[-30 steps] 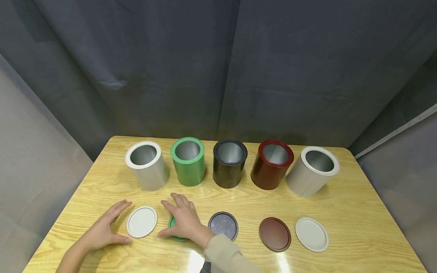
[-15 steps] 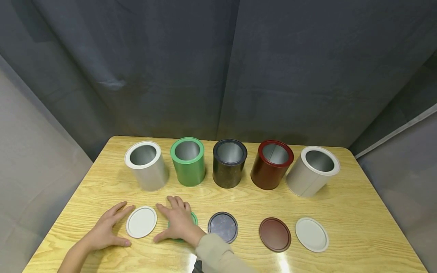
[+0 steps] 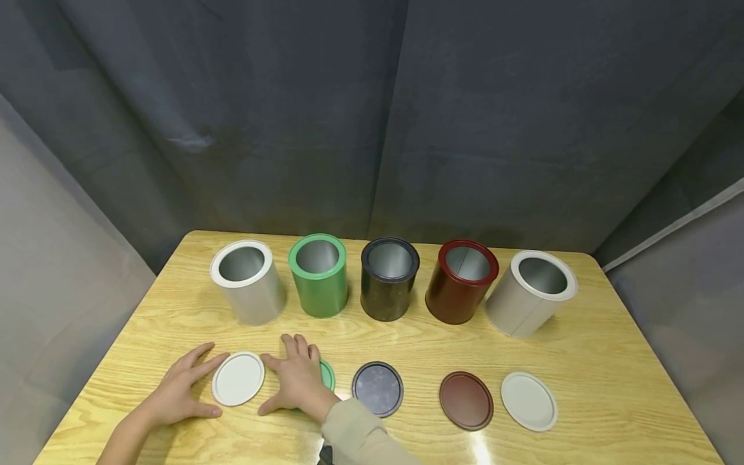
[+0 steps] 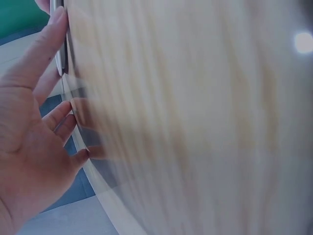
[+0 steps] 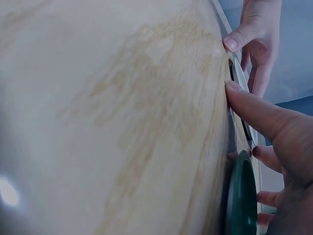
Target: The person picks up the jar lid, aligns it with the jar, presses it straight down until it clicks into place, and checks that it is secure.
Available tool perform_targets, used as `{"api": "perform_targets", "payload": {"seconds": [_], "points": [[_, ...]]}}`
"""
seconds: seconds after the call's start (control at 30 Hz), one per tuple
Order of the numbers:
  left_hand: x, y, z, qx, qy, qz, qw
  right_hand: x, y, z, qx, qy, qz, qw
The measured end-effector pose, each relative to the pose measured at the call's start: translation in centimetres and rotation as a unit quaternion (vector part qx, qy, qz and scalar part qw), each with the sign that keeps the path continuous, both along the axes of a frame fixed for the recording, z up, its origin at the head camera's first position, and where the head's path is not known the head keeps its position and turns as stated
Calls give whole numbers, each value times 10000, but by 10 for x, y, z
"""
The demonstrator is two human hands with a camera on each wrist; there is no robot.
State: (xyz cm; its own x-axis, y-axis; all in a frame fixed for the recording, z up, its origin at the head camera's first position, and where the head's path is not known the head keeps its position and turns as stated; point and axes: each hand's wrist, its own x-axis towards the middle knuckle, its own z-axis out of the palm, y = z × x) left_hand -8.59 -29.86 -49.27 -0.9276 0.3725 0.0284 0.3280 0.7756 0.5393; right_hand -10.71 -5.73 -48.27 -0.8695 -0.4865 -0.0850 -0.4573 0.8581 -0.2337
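Between both hands (image 3: 179, 392) (image 3: 298, 380), white lid (image 3: 237, 380), flat

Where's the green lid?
In the head view, the green lid lies left of centre, partly hidden by the right hand, between a white lid and the black lid.

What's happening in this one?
A person's left hand and right hand are spread on either side of the leftmost white lid, which lies on the wooden table; whether either touches it is hard to tell. In the head view the right hand partly hides the green lid. The black lid, dark red lid and rightmost white lid lie further right. Behind stand five cans, all open, in the same colour order as the lids.
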Motion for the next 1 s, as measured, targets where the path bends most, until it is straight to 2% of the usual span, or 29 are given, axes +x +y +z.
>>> {"api": "perform_targets", "payload": {"seconds": [0.5, 0.67, 1.0], "points": [[-2, 3, 0, -118, 40, 111, 9999, 0, -12, -7, -17, 269, -352, 9990], [-2, 4, 2, -152, 96, 116, 9998, 0, -14, -6, 53, 236, -461, 9986], [-2, 6, 5, -46, 87, 140, 9999, -3, -9, -8, -365, 143, -390, 9985]]}}
